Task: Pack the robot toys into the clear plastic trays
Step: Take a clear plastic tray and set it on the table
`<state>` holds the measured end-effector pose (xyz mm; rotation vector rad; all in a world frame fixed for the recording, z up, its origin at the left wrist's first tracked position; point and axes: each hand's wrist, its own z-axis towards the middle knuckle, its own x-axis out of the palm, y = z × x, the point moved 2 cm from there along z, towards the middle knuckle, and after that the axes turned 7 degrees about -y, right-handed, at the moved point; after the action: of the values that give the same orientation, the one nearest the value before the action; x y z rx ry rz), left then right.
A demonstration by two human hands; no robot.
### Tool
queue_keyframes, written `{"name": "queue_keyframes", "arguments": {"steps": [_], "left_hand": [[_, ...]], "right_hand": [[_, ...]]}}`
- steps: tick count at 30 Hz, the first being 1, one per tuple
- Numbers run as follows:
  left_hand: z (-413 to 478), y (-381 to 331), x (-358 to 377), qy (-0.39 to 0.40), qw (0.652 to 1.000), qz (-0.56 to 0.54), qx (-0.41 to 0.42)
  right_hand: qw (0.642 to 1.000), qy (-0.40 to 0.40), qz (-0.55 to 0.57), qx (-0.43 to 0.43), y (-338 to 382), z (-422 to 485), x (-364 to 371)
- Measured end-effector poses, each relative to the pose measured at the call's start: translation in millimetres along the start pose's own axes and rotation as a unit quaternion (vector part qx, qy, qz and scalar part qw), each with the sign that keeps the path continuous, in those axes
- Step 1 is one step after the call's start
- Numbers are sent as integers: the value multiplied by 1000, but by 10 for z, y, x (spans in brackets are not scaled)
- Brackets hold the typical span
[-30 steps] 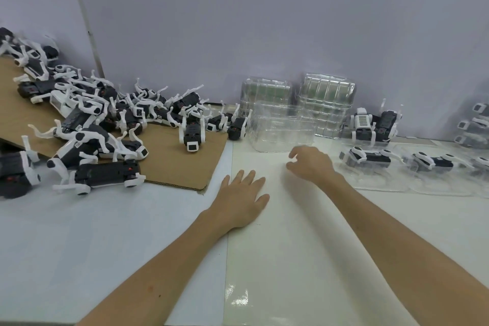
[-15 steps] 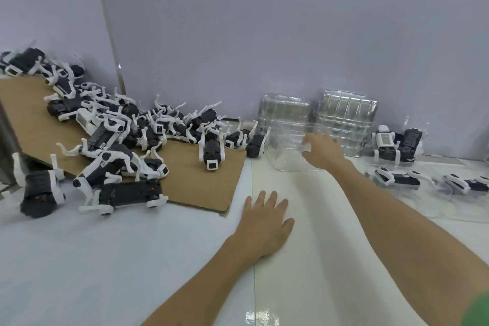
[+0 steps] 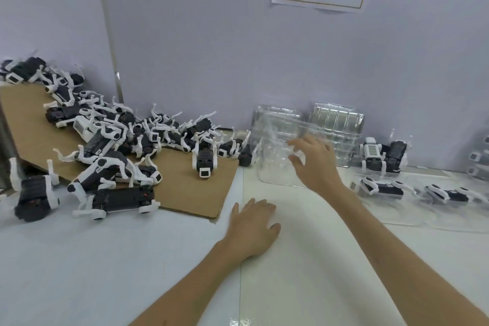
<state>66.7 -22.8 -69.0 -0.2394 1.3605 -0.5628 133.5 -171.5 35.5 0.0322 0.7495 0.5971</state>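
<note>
The right hand [image 3: 316, 164], the nearer one, has its fingers [image 3: 300, 142] spread against the right edge of the clear tray [image 3: 275, 156] at mid-frame, the grip too blurred to judge, while the left hand [image 3: 252, 225] lies flat on the table [image 3: 304, 272] and the robot toys [image 3: 111, 145] sit heaped at left.

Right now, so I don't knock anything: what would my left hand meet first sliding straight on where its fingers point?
Likely the clear tray that the right hand holds; only bare table lies between it and the left hand. Depth is unclear.
</note>
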Motion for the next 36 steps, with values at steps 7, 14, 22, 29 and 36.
{"name": "queue_keyframes", "arguments": {"steps": [7, 14, 22, 29, 36], "left_hand": [[65, -11, -302, -138, 774, -596, -161], [64, 113, -407, -165, 667, -698, -201], [75, 68, -366, -99, 629, -747, -192], [19, -7, -324, -73, 674, -717, -163], [46, 16, -297, -61, 668, -728, -146]], "right_hand": [[996, -72, 33, -39, 284, -676, -78], [996, -75, 30, -33, 210, -939, -50], [987, 1, 147, 60, 212, -958, -8], [992, 1, 82, 96, 179, -962, -22], [986, -32, 115, 120, 192, -969, -36]]}}
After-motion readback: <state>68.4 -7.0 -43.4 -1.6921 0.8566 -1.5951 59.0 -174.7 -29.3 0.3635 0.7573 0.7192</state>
